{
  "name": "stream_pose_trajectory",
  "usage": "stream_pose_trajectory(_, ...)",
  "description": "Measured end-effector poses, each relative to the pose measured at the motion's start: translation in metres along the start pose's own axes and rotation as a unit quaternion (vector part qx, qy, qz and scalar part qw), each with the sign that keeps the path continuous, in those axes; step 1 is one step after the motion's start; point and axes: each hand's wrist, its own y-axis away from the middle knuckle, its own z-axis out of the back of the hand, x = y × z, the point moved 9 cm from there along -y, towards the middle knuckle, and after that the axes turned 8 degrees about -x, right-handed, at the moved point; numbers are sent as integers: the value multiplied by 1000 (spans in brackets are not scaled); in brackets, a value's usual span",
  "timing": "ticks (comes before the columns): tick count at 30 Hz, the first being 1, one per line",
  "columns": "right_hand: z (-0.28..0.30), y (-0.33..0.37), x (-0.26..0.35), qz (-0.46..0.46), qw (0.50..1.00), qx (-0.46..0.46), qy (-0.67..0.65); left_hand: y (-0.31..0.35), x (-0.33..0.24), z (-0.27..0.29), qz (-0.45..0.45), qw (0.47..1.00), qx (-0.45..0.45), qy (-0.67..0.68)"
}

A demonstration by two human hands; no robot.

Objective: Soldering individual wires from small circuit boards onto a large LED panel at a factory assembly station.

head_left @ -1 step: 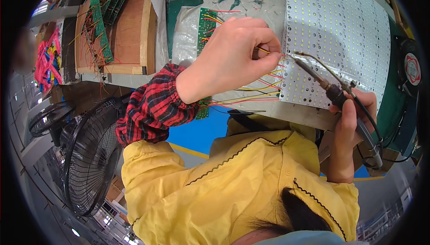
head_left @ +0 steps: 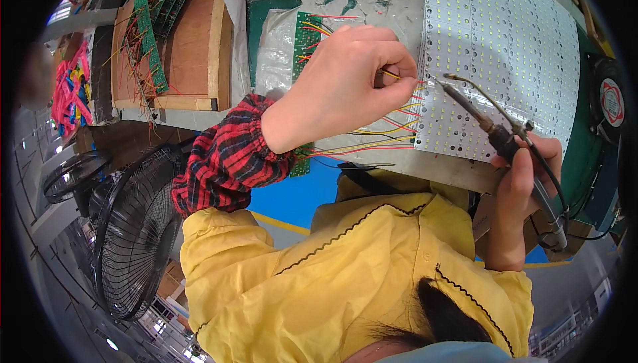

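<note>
In my right hand (head_left: 522,174) is a soldering iron (head_left: 500,140) with a thin curved metal tube along its shaft. Its tip points up and left, over the left edge of a white LED panel (head_left: 492,44) dotted with small yellow LEDs. My left hand (head_left: 355,81) is closed at that edge, pinching a thin wire (head_left: 389,74) between thumb and fingers. Red, yellow and black wires (head_left: 379,142) run from the panel's edge toward a narrow green circuit board (head_left: 302,51), which my left hand and wrist partly cover.
At the left stands a wooden tray (head_left: 214,44) with several wired green circuit boards (head_left: 149,44). Pink, blue and yellow pieces (head_left: 70,94) hang beyond it. A large black fan (head_left: 136,230) is at the lower left. A small round black fan (head_left: 608,100) sits at the right edge.
My right hand has shifted slightly right, drawing the soldering iron's tip a little away from my left fingers. The left hand stays in place.
</note>
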Motion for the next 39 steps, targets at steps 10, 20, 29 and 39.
stream_pose_trajectory(10,5,-2,-1,-11,1000,-24,-2,0,-1,2,-7,1000,-1,3)
stream_pose_trajectory(20,-3,-4,-1,-14,1000,-6,3,-6,9,0,48,998,-12,38)
stream_pose_trajectory(29,-9,-2,-3,-11,999,29,16,-6,6,2,28,999,-20,2)
stream_pose_trajectory(39,6,-3,-4,-1,1000,-8,-6,-7,5,1,35,999,-20,-13)
